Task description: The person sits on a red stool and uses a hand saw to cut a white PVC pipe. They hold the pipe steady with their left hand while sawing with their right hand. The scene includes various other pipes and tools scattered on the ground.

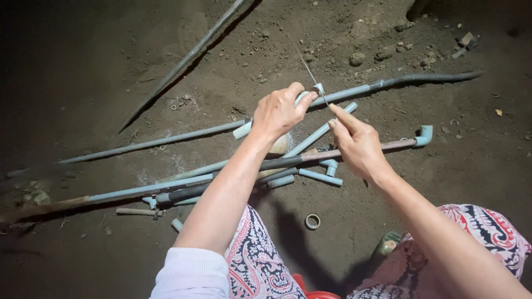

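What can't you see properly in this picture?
- Head view: the small pale fitting pinched by the left hand is mostly covered by its fingers.
- The thin strand near the right hand is too fine to identify.
- The dirt floor at the left goes dark.
- The long pipes vanish into that shadow.
- The red thing is cut off by the bottom edge.

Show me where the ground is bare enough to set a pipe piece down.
Bare dirt lies right of the elbow fitting, below the corrugated hose. Another open patch sits around the tape ring, between the knees. It is crowded under both hands, left hand and right hand, where the pipes cross and pile leftward.
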